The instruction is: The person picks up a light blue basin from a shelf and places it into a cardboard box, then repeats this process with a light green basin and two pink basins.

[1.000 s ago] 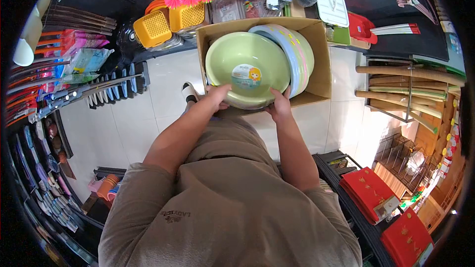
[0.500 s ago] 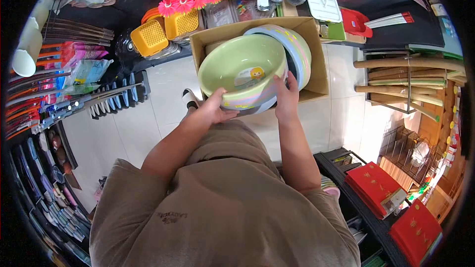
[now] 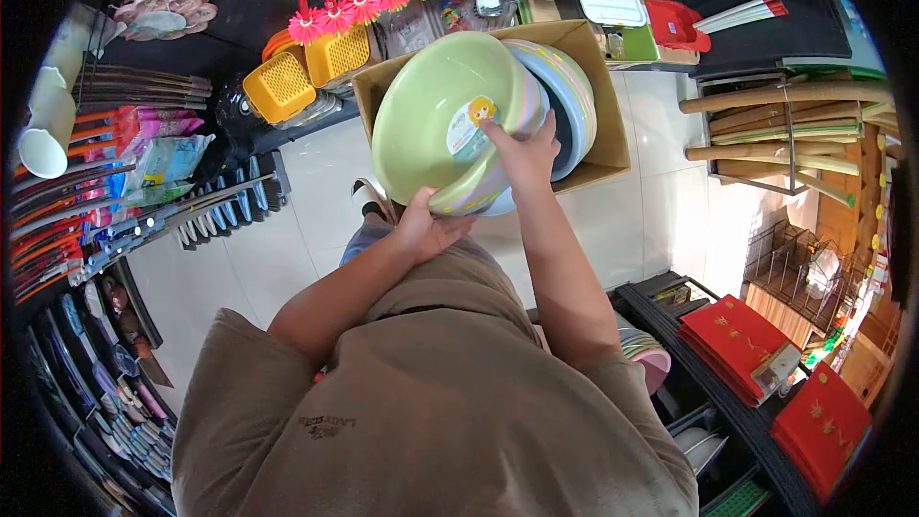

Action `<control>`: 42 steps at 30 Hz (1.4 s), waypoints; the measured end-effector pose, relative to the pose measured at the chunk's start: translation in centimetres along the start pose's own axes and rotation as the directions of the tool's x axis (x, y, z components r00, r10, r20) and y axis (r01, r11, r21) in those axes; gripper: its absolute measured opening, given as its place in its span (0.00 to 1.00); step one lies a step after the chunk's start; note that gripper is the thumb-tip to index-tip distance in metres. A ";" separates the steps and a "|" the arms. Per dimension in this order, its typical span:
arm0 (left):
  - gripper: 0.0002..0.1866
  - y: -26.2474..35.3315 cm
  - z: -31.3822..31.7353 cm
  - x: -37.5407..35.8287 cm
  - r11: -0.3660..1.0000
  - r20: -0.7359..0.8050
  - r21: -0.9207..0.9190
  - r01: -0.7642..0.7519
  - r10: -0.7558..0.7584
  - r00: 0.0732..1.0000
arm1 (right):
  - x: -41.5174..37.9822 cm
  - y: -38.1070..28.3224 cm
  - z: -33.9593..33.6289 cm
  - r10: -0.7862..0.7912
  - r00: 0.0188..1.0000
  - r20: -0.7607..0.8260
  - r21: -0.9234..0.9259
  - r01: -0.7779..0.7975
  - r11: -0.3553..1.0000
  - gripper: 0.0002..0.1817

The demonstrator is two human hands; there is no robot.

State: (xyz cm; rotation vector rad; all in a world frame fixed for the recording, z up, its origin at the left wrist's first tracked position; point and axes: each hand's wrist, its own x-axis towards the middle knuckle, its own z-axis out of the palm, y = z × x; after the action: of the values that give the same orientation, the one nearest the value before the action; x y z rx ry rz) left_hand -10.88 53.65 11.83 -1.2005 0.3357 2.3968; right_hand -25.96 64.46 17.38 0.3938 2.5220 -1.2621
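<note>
A light green basin [image 3: 416, 96] with pastel stripes on its outside is tilted over an open cardboard box [image 3: 613, 139]. Inside the basin a sticker [image 3: 467, 134] shows a yellow-haired cartoon figure. My left hand [image 3: 429, 230] grips the near edge, thumb on the rim and fingers underneath. At the right side of the same basin, my right hand [image 3: 526, 155] is closed over the rim, thumb inside by the sticker and the other fingers outside. More nested basins [image 3: 574, 86], blue and pastel striped, lean in the right part of the box. The green basin hides the box's left interior.
Yellow baskets [image 3: 278, 86] and red-pink brushes [image 3: 359, 5] are beyond the box. Brooms and brush heads [image 3: 254, 182] line the left. At right stand a rack of rolls [image 3: 785, 148] and a black shelf with red packages [image 3: 737, 340]. White tiles [image 3: 316, 201] cover the floor.
The green basin has tilted more toward me and shifted slightly left and up in view. My right hand has moved left and inward along its rim, the thumb now by the sticker.
</note>
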 end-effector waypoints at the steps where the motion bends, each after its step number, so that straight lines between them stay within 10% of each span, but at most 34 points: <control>1: 0.30 -0.1 0.2 0.2 1.000 0.039 -0.022 0.001 0.000 0.999 | 0.0 -0.6 -0.2 -0.035 0.999 -0.038 -0.128 0.030 0.991 0.54; 20: 0.53 -2.0 -4.5 6.0 0.905 -0.067 0.244 0.349 -0.343 0.937 | 1.8 2.0 2.1 -0.272 0.952 0.140 -0.282 0.301 0.911 0.45; 42: 0.34 -0.4 -7.5 4.8 0.773 -0.143 0.633 0.039 0.067 0.987 | 2.5 0.7 4.4 -0.255 0.877 0.406 -0.511 0.449 0.733 0.48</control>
State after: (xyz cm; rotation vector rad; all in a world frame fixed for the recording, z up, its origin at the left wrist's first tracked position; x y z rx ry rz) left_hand -8.01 52.31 3.52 -1.0453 1.1113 1.9280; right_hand -27.38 61.58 13.43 -0.4312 2.5964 -0.4930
